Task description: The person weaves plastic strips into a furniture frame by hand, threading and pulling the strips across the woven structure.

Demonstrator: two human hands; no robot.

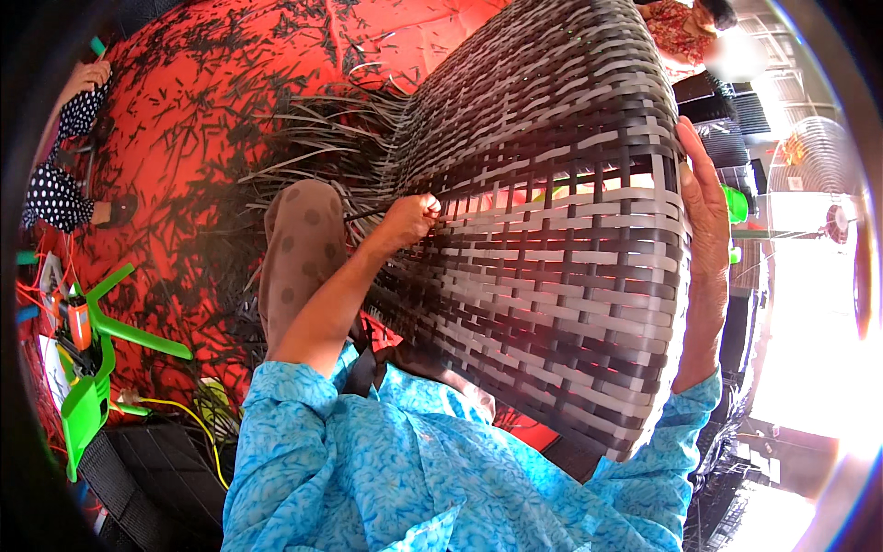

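A large woven panel (pixel 552 267) of grey and dark brown flat plastic strips stands tilted across my lap. Loose strip ends (pixel 322 138) fan out from its left edge. My left hand (pixel 411 221) is closed in a pinch at the left part of the weave, with a dark strip (pixel 361 217) running into its fist. Gaps between the strips there show bright red and green behind. At the panel's right edge, my right hand (pixel 705 207) grips the rim, its fingers lying upward along it. The far side of the panel hides part of that hand.
Cut strip scraps (pixel 175 156) litter a red floor sheet (pixel 303 41). At left stands a bright green plastic stool (pixel 85 414) beside an orange-handled tool (pixel 80 324) and a yellow cord (pixel 204 425). Other people sit at upper left and upper right. A round fan (pixel 819 175) stands at right.
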